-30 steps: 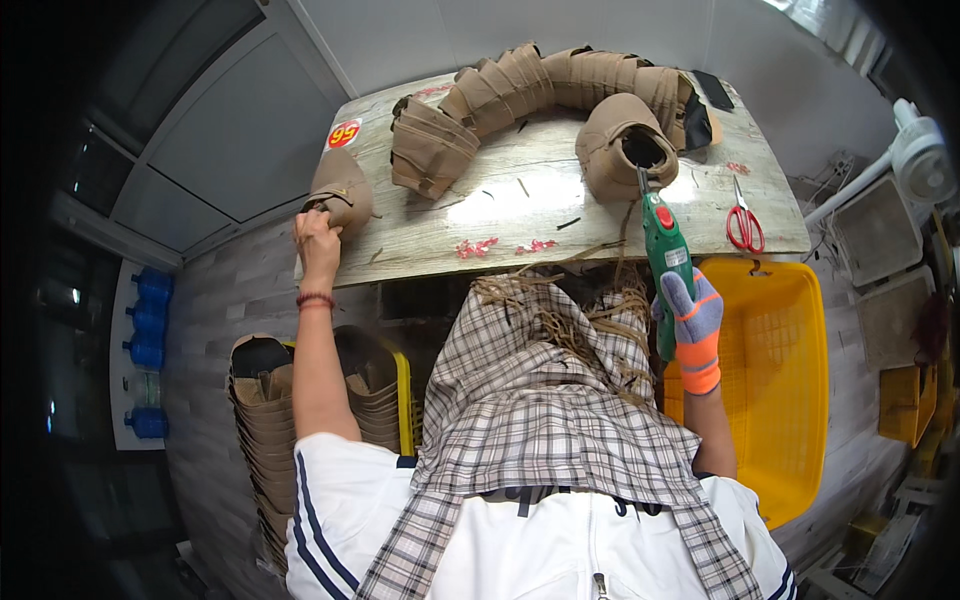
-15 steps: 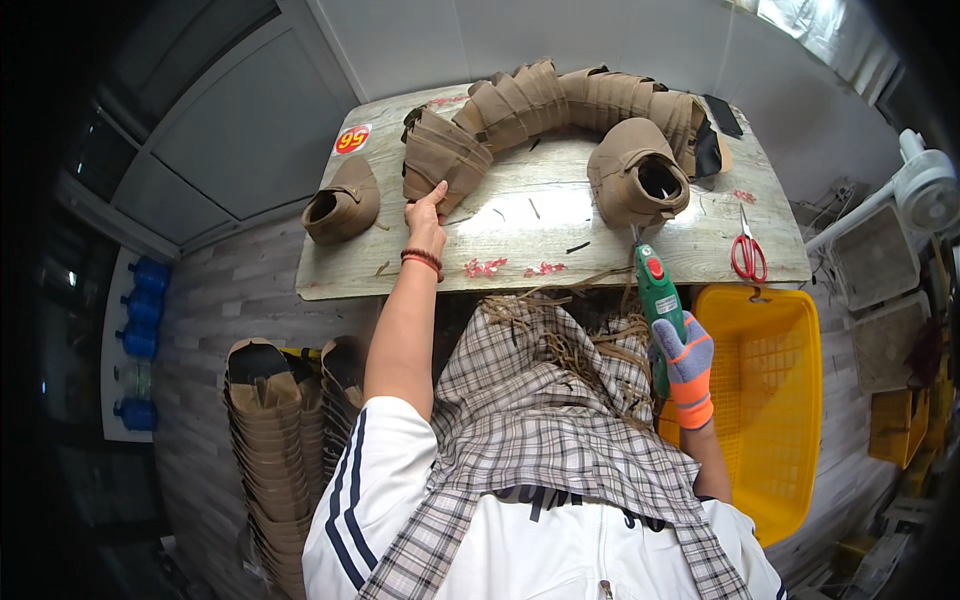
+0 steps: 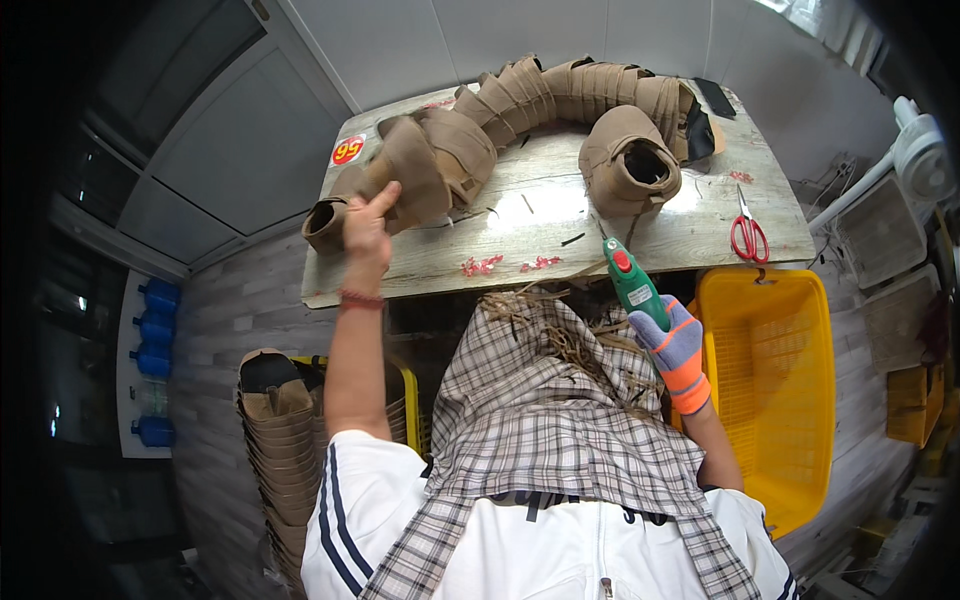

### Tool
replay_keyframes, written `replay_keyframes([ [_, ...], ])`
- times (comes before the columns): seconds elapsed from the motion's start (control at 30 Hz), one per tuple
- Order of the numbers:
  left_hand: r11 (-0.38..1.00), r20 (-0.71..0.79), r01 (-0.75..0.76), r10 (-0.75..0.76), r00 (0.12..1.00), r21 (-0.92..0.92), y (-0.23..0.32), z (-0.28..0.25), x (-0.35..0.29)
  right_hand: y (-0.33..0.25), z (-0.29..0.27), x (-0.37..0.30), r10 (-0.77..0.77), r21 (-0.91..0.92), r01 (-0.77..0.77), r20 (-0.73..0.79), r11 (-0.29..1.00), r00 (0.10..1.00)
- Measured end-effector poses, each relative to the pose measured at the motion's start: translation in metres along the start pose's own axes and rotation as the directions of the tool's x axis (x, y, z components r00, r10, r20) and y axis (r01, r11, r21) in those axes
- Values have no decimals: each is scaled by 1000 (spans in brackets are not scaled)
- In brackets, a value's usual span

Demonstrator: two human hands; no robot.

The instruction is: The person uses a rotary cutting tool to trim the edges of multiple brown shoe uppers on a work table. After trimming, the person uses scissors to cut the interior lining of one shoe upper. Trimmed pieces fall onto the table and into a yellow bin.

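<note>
My left hand (image 3: 368,232) pinches the edge of a brown shoe upper (image 3: 416,178), which is tilted at the left end of a curved row of nested brown uppers (image 3: 515,100). Behind that hand, a separate upper (image 3: 325,222) sits on the table's left side and is partly hidden. In its orange and grey glove, my right hand (image 3: 678,355) grips a green handheld power tool (image 3: 630,280) with a red button. The tool's thin tip points up toward another upper (image 3: 628,165), whose round opening faces me.
Red-handled scissors (image 3: 748,232) lie at the table's (image 3: 520,235) right edge, with a dark phone-like slab (image 3: 714,97) at the back. A yellow basket (image 3: 815,400) stands at right. Stacked uppers (image 3: 275,440) stand at lower left. Brown strips (image 3: 570,345) lie on my plaid apron.
My left hand has moved left, drawing an upper away from the row's end and tilting it. My right hand and the tool have shifted slightly left and up.
</note>
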State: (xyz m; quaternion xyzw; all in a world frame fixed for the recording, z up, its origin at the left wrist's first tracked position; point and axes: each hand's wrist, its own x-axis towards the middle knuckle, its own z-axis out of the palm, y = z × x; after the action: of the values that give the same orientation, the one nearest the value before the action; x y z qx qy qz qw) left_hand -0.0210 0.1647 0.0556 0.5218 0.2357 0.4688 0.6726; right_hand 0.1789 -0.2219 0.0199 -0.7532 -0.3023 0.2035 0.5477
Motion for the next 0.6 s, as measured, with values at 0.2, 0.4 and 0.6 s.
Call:
replay_keyframes([
  [0.2, 651, 351, 454, -292, 890, -608, 111, -7, -49, -12, 6, 2, -270, -161, 260, -40, 952, 962],
  [0.4, 339, 483, 594, -358, 799, -730, 44, -32, -29, -41, 7, 8, -664, -372, 601, -60, 707, 745],
  [0.6, 200, 568, 710, -472, 674, -676, 29, 36, -42, -14, -15, 4, -688, -500, 573, -67, 650, 722],
])
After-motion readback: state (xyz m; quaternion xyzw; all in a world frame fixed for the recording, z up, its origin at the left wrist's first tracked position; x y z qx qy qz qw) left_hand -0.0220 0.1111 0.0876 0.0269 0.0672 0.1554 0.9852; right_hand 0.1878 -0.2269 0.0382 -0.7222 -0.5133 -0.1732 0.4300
